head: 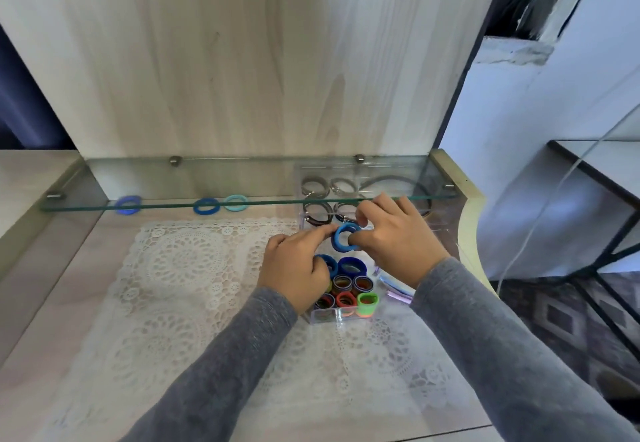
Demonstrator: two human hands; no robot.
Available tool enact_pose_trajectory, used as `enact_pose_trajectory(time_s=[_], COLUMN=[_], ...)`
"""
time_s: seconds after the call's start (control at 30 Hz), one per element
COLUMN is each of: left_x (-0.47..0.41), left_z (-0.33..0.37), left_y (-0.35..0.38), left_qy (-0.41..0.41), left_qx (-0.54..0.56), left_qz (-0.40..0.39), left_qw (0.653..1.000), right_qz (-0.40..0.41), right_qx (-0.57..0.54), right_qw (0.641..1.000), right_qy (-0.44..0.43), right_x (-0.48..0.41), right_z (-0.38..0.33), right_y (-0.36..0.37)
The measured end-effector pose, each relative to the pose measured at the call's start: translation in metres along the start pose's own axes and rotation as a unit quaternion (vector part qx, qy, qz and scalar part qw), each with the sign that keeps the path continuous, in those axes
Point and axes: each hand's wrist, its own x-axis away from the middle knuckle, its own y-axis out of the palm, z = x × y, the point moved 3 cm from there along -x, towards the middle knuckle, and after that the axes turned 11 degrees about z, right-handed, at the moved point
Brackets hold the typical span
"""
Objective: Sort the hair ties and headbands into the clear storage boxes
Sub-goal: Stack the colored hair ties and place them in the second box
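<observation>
A blue tie (344,237) is pinched by the right hand (391,239) above a clear box (325,317) and is touched by one finger of the left hand (294,268). The box is packed with bright ties (346,299). Three more ties (206,205) are seen under a glass shelf (86,178).

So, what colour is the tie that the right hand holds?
The tie is blue; head view shows it.

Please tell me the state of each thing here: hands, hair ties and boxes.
Right hand: pinches the blue hair tie.
Left hand: forefinger touches that tie.
Near box: open, holds coloured ties.
Far box: holds brown ties, a headband.
Three loose ties: lying on the table.
</observation>
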Motion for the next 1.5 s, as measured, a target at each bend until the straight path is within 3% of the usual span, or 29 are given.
enact_pose_trajectory(time_s=[0.37, 0.6, 0.93, 1.5], left_x=[0.004, 0.010, 0.010, 0.011], left_z=[-0.028, -0.037, -0.037, -0.039], left_y=[0.007, 0.002, 0.002, 0.003], left_qy=[0.055, 0.121, 0.183, 0.182], left_qx=[-0.025, -0.011, 0.002, 0.025], left_qz=[0.059, 0.086, 0.061, 0.033], left_qw=[0.996, 0.989, 0.981, 0.982], right_qz=[-0.041, -0.166, -0.238, -0.294], right_qx=[0.020, 0.024, 0.011, -0.019], right_qw=[0.995, 0.981, 0.971, 0.955], right_qy=[-0.084, -0.096, -0.032, 0.021], right_x=[-0.005, -0.016, -0.031, -0.045], right_z=[-0.002, -0.007, -0.010, -0.019], right_y=[0.019, 0.022, 0.024, 0.036])
